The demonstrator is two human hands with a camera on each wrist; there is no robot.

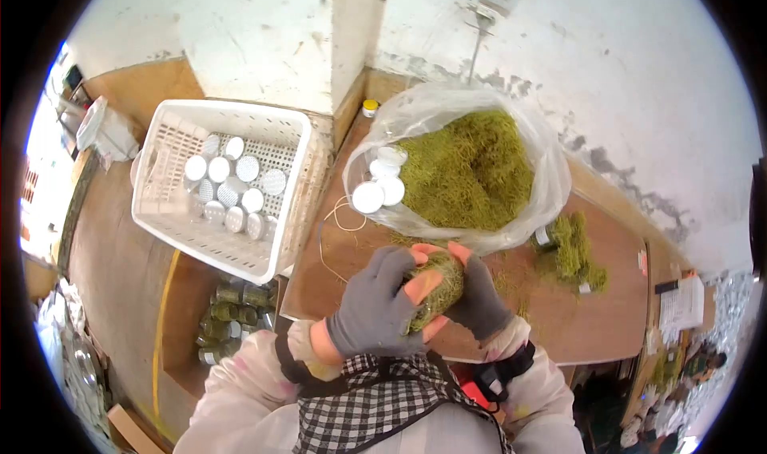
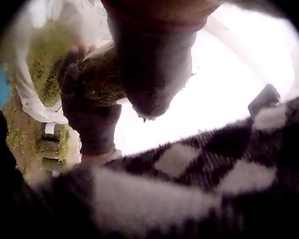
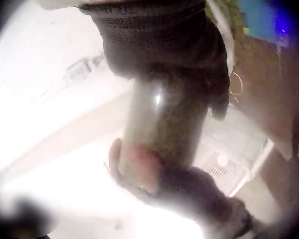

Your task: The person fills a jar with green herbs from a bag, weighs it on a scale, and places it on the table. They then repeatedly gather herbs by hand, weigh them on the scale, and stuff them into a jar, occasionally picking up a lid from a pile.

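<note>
Both hands, in grey gloves with bare fingertips, hold a clear jar [image 3: 164,122] packed with stringy green dried plant material, close in front of the checked apron [image 1: 351,398]. My left hand [image 1: 371,302] wraps the jar's near left side, thumb across it. On the other side, my right hand [image 1: 483,298] curls round it, fingertips at its upper end. Just beyond the hands, a clear plastic bag [image 1: 555,186] lies open with a heap of the same green material [image 1: 471,166]. Several white round lids [image 1: 368,198] sit at the bag's left edge.
Left of the brown table [image 1: 607,326] stands a white plastic basket [image 1: 204,253] with several silver-lidded jars [image 1: 248,168]. Below it, a box holds several green-filled jars [image 1: 228,294]. Filled jars and loose green strands [image 1: 569,250] lie at right. A yellow-capped bottle [image 1: 370,108] stands by the wall.
</note>
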